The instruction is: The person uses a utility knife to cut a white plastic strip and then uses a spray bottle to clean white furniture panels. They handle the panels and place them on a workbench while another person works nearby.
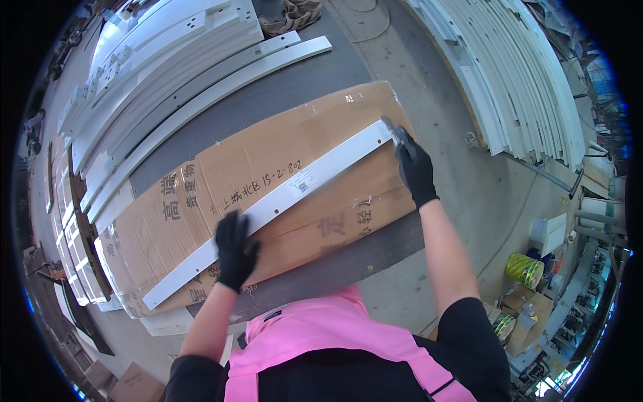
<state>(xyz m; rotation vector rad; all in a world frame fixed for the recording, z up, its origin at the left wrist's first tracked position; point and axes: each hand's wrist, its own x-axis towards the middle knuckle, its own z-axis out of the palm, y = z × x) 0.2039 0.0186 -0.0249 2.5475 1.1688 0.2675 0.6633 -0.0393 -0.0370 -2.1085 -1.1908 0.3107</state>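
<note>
A long white board [335,159] with small holes and a printed label lies slantwise on a large cardboard sheet [315,127]. My left hand [234,251], in a black glove, rests at the board's near edge left of its middle, fingers stretched and thumb apart, slightly blurred. At the board's far right end is my right hand [415,167], also black-gloved, its fingers bent over the tip. A small greyish thing [390,127] shows at those fingertips; its kind is unclear.
White boards [201,87] lie stacked on the dark table [348,63] behind the cardboard, beside a crumpled cloth [293,15]. More white strips [516,80] stand at the right. Yellow-green rolls [524,270] and an open carton [529,311] sit lower right.
</note>
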